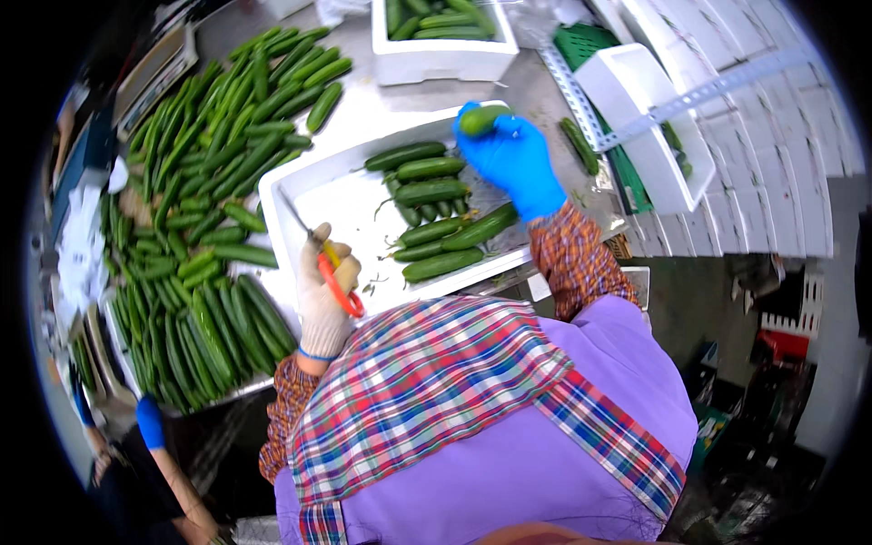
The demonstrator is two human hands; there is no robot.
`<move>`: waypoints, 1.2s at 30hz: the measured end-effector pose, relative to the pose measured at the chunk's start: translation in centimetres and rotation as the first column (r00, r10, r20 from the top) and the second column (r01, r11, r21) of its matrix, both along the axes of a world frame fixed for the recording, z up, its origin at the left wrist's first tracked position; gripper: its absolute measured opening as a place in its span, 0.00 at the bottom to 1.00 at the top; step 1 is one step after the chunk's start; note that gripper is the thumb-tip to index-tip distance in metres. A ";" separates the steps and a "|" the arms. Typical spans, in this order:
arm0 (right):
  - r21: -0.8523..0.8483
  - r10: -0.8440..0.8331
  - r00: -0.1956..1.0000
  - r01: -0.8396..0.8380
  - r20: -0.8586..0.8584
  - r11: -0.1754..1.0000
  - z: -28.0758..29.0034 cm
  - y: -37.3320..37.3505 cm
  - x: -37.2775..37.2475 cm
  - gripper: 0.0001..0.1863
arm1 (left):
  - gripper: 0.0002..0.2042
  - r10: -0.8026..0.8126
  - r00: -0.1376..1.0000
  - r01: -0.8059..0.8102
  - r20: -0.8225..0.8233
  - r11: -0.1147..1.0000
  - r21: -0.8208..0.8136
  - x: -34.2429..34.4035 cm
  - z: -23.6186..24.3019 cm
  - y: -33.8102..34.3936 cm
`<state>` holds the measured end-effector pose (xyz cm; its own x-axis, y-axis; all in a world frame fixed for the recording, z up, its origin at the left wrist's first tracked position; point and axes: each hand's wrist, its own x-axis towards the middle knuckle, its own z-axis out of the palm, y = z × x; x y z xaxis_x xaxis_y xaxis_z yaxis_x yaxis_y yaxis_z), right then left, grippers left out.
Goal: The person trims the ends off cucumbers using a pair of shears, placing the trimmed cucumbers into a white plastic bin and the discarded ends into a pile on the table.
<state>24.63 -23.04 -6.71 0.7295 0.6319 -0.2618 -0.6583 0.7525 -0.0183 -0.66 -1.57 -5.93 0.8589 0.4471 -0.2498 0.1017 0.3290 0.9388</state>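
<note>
My left hand (329,291), in a cream knit glove, grips red-and-yellow-handled scissors (340,289), whose metal blades point up and left over a white foam tray (318,191). Rows of small cucumbers (431,191) lie in that tray, with bits of stem among them. My right hand (509,159), in a blue glove, holds a cucumber (481,118) near the tray's upper right corner. Left of the tray is a big heap of loose cucumbers (218,136), and below that many longer cucumbers (209,336) are packed side by side.
A foam box of cucumbers (445,64) stands behind the tray. At right are a tilted white container (640,100), a perforated metal strip (690,104), a loose cucumber (579,145) and stacked white boxes (763,154). A co-worker's blue-gloved hand (150,422) shows at lower left.
</note>
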 end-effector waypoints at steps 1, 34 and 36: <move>-0.201 -0.122 0.982 0.149 0.142 0.968 0.1 -1.7 3.0 0.20 | 0.31 0.008 1.000 -0.008 -0.004 0.999 -0.035 0.0 0.0 0.1; -0.678 0.991 0.038 0.733 0.132 0.062 -2.1 3.6 -4.8 0.48 | 0.30 -0.009 1.000 0.005 -0.022 0.986 -0.166 0.2 0.2 0.6; -0.846 0.961 0.161 0.522 0.226 0.112 -1.3 3.8 -4.5 0.44 | 0.29 -0.012 1.000 0.008 -0.022 0.986 -0.168 0.1 -0.3 0.8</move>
